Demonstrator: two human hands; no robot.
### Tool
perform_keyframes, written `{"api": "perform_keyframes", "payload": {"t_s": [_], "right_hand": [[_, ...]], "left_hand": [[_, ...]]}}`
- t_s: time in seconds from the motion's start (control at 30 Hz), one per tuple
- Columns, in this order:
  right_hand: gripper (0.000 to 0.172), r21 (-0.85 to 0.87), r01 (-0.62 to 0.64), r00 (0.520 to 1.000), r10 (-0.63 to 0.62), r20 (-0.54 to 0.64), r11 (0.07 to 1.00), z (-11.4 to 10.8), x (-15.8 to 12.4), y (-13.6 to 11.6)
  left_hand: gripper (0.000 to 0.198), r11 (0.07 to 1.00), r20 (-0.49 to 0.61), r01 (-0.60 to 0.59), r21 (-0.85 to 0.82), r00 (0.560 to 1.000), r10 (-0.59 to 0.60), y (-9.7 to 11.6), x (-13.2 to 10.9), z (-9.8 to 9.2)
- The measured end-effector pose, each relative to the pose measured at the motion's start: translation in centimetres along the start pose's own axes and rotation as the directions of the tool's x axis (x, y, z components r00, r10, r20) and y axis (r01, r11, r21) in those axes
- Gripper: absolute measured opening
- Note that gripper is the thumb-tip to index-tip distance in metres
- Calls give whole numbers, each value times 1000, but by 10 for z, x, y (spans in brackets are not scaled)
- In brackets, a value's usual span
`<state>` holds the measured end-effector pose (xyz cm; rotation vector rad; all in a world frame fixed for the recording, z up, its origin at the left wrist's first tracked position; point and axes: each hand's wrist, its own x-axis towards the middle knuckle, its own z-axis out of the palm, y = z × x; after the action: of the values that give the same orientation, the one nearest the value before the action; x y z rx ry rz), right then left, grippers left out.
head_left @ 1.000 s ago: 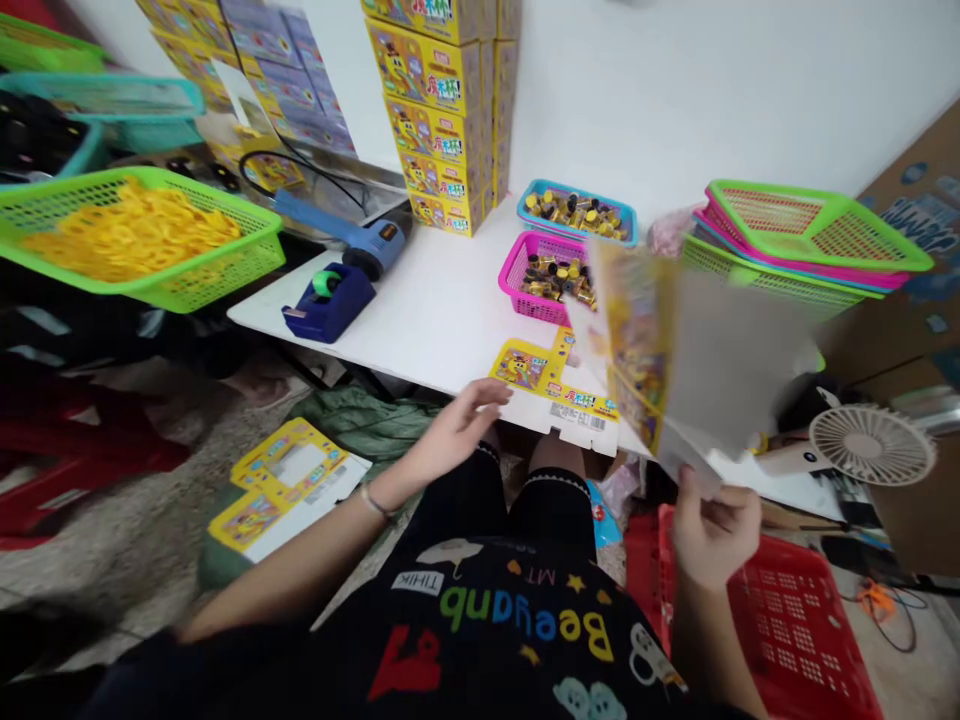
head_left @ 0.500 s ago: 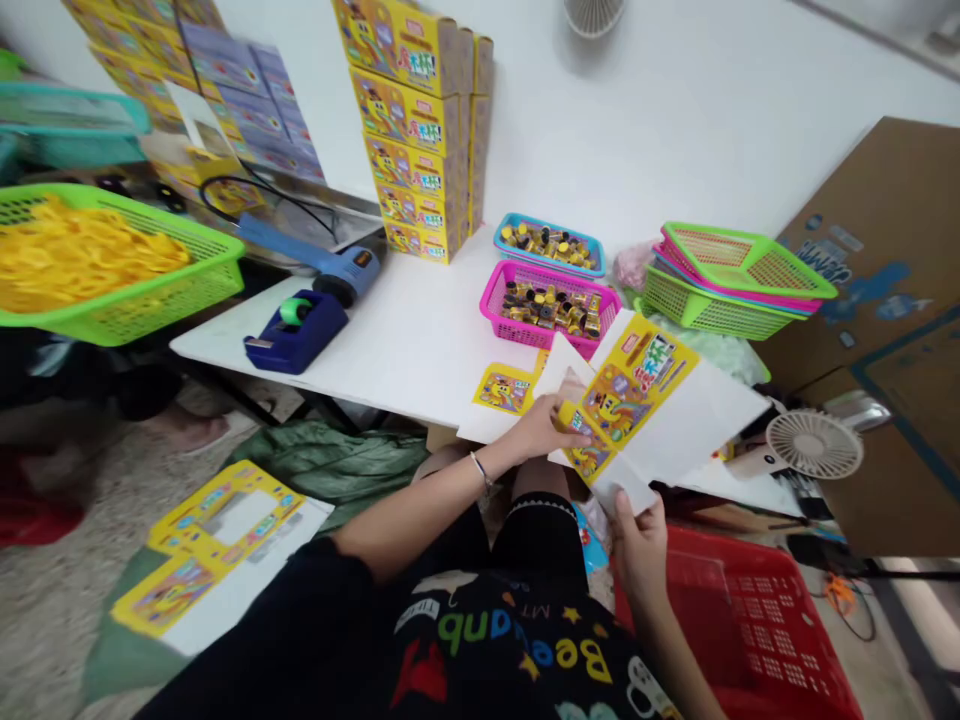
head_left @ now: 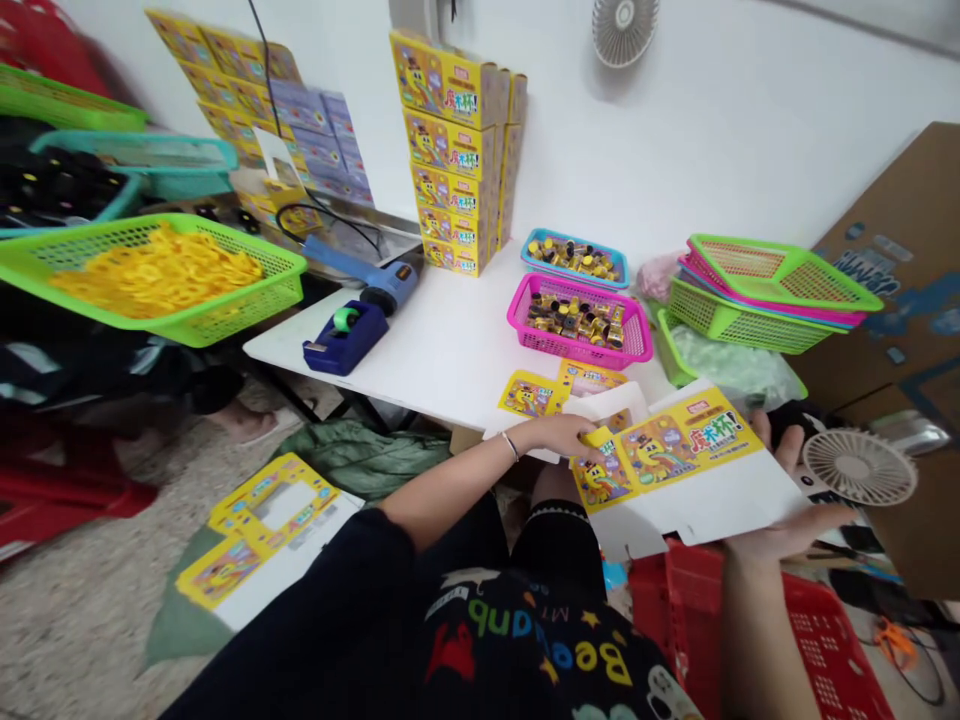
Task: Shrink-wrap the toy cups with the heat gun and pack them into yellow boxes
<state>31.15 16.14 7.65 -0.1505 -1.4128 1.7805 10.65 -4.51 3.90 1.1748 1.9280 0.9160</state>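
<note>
Above my lap I hold an unfolded yellow and white printed carton [head_left: 664,452] between both hands. My left hand [head_left: 561,437] pinches its left end, where a smaller printed panel bends up. At the opposite end, my right hand [head_left: 776,538] grips the white edge, fingers behind it and thumb in front. More flat printed cartons [head_left: 528,396] lie at the table's front edge, partly hidden by the held one. Beyond them a pink basket [head_left: 517,322] contains small gold and black pieces.
A blue tape dispenser [head_left: 346,338] and a heat gun [head_left: 391,284] lie left on the white table [head_left: 450,345]. Boxes [head_left: 448,150] are stacked against the wall. Green baskets [head_left: 780,275] and a small fan [head_left: 859,467] stand right; a red crate [head_left: 832,640] is below.
My right hand has moved from the carton's lower flap to its right end. The carton has swung from a steep slant to nearly level. My left hand keeps its hold.
</note>
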Motion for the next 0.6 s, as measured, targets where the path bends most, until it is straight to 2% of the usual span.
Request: {"api": "perform_keyframes", "payload": {"t_s": [0.1,0.17,0.23,0.33,0.4,0.5,0.6], "right_hand": [[68,85,33,999,-30,-37,996,2,-6,9],[68,67,61,997,-58,-44,996,-3,-11,15],[69,13,51,998,-51,-35,999,-11,-16,21],[73,-82,14,999,-17,-31,996,-26,-25,31],[75,-115,9,997,-17,-69,993,-36,-32,35],[81,-132,45,990,-61,-124,990,-45,-39,34],[98,-224,97,992,-113,-59,970,-47,-41,29]], "left_hand": [[59,1000,22,9,11,1000,-9,-2,6,10],[61,998,12,54,43,998,-54,1,12,18],[61,982,4,109,156,994,-111,7,20,25],[60,939,27,155,308,985,-171,17,34,25],[60,930,52,155,333,982,-182,21,39,20],[58,978,117,65,198,989,-89,18,35,6],[56,986,123,-12,-168,992,32,11,17,-3]]}}
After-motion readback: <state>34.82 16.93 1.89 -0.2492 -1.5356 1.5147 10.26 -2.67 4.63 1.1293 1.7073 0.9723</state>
